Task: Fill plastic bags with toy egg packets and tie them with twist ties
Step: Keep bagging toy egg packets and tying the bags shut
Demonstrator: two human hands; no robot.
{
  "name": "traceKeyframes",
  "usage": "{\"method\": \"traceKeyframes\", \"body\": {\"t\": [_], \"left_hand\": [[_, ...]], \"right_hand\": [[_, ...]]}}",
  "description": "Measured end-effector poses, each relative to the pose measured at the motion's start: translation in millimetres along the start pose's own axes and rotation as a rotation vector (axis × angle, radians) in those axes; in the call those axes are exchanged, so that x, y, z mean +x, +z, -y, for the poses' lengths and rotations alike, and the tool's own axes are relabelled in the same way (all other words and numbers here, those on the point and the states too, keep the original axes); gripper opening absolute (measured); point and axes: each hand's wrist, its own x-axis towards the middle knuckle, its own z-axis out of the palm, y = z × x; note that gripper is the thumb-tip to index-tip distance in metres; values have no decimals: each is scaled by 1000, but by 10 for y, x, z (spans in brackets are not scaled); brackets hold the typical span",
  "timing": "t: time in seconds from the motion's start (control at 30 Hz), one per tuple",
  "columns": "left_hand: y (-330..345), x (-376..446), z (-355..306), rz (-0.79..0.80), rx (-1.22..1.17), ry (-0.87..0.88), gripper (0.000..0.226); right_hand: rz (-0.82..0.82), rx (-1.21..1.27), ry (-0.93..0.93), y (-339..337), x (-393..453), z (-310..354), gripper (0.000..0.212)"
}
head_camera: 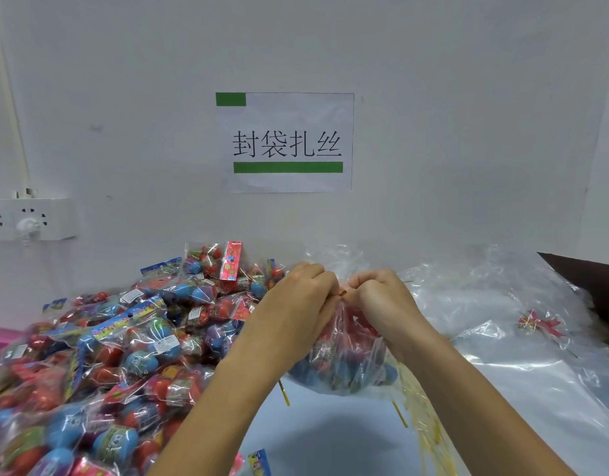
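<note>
Loose gold twist ties (pixel 423 417) lie nearest on the bench (pixel 330 441). Above them a filled plastic bag (pixel 344 359) hangs lifted, its neck gathered between both hands. The left hand (pixel 306 297) and right hand (pixel 378 297) each pinch a twist tie (pixel 342 293) there, so tying looks underway; next likely comes twisting it snug. The heaped egg packets (pixel 124 338) crowd the left; empty bags (pixel 502 304) sprawl right. A wall sign (pixel 286 142) hangs beyond.

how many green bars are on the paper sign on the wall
2. A short green bar sits at the top left corner of the paper sign, and a long green bar runs under the printed characters. None appear hidden.
</note>
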Motion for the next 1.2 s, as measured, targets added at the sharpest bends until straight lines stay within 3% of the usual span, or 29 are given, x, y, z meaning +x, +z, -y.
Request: {"method": "traceKeyframes", "body": {"t": [0.17, 0.3, 0.5, 0.73, 0.93, 1.2], "left_hand": [[65, -5, -35, -131, -59, -120, 13], [89, 29, -94, -178, -258, -298, 14], [48, 44, -75, -80, -601, -590, 36], [42, 36, -80, 42, -630, -637, 55], [77, 39, -70, -5, -647, -583, 38], [62, 31, -46, 37, -741, -633, 40]], "right_hand": [[-5, 123, 2, -4, -3, 28, 43], [2, 176, -9, -10, 2, 48, 39], [-23, 46, -86, 20, 9, 27, 36], [-42, -51, -159, 40, 0, 2, 28], [-26, -15, -177, 10, -7, 14, 28], [11, -73, -275, -36, -26, 32, 23]]}}
